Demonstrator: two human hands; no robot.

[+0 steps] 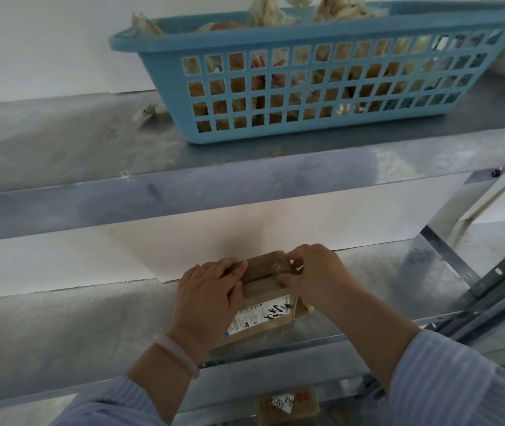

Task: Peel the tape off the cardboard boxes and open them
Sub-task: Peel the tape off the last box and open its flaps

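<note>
A small brown cardboard box (271,290) with a white shipping label (257,315) lies on the middle metal shelf (60,327). My left hand (208,293) lies over the box's left part, its fingers curled over the raised top flap. My right hand (312,272) is at the box's far right corner, thumb and fingers pinching a wrinkled bit of clear tape (282,267) there. The box's left side is hidden under my left hand.
A blue plastic basket (315,130) full of crumpled tape and wrappers stands on the upper shelf (60,149). A loose wad of tape (149,113) lies left of it. Another labelled box (288,405) sits on the shelf below. A slotted metal upright (491,272) rises at right.
</note>
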